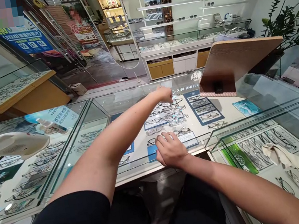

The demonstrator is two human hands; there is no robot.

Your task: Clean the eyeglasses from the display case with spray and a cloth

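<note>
Our left hand point(165, 94), fingers bent, extends over the far side of the glass counter point(136, 174); our right hand point(171, 149), loosely curled, is at its near edge. We cannot tell whether either pinches anything. Glasses point(176, 114) lie inside, between them, a brown board point(232, 64) at far right.

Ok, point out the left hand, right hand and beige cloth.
Left hand point(165, 94): head view, middle of the hand.
Right hand point(171, 149): head view, back of the hand.
Beige cloth point(282, 155): head view, its crumpled middle.
</note>
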